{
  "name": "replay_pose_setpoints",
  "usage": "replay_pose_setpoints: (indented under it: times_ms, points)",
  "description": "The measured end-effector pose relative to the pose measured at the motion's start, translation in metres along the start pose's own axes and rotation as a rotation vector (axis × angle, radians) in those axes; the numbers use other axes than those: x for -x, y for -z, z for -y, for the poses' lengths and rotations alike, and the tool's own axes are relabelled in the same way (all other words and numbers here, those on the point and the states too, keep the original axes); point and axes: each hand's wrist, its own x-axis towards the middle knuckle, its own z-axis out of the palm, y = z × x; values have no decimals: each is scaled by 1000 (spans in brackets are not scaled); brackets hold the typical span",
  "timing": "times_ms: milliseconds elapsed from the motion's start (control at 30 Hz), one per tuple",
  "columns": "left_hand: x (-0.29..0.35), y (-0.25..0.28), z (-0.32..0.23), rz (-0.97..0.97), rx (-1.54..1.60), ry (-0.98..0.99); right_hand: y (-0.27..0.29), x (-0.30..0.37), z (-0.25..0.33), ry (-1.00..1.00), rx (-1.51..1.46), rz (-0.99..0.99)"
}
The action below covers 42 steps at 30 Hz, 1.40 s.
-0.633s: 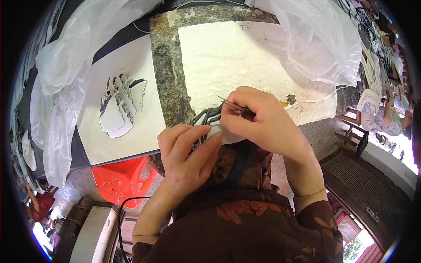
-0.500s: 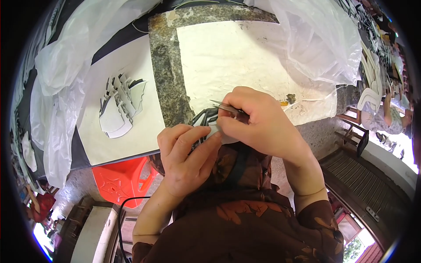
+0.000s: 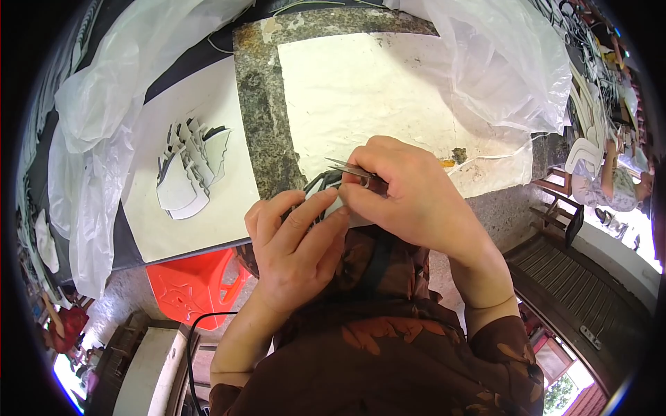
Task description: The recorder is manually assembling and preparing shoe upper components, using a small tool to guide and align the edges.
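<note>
Near the table's front edge, my left hand (image 3: 295, 246) bends its fingers over a small white piece with dark edging (image 3: 326, 196) and pinches it. Much of that piece is hidden beneath my fingers. Close by on the right, my right hand (image 3: 409, 191) is closed round small metal scissors (image 3: 352, 168), their slim pointed blades poking out to the left. The thumb and forefinger of this hand meet at the white piece's far edge; whether they also grip it is too small to tell. Several similar white pieces with dark edges (image 3: 187, 177) lie overlapped in a pile at the left.
A large white sheet (image 3: 361, 90) covers the worn stone slab (image 3: 267, 132) before me, and another pale sheet (image 3: 159, 239) lies under the pile. Clear plastic (image 3: 97, 118) drapes the left side, more plastic (image 3: 513, 62) the far right. A red stool (image 3: 184, 291) stands below the table.
Both hands have shifted very slightly to the left, the scissors with them. The left fingers have spread a little over the piece. The pile has not moved.
</note>
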Motion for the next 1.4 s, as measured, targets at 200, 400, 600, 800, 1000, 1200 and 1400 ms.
replay_pose_setpoints:
  times_ms: [200, 400, 600, 800, 1000, 1200, 1400]
  points:
    - [3, 1, 0, 32, -3, 4, 15, -1, -3, 53, 78, 32]
    - [5, -3, 0, 15, 3, 5, 18, -3, -4, -6, 38, 43]
    - [2, -2, -3, 19, 9, 22, 19, -3, -6, -13, 43, 30]
    - [-6, 4, -11, 76, -14, 80, 18, -3, -10, -22, 21, 31]
    - [-9, 6, -13, 100, -13, 81, 23, -3, -9, -29, 34, 49]
    - [-12, 7, -15, 104, -6, 93, 30, -5, -12, -12, 82, 114]
    - [-10, 6, -14, 114, -17, 102, 35, -7, -13, 47, 171, 170]
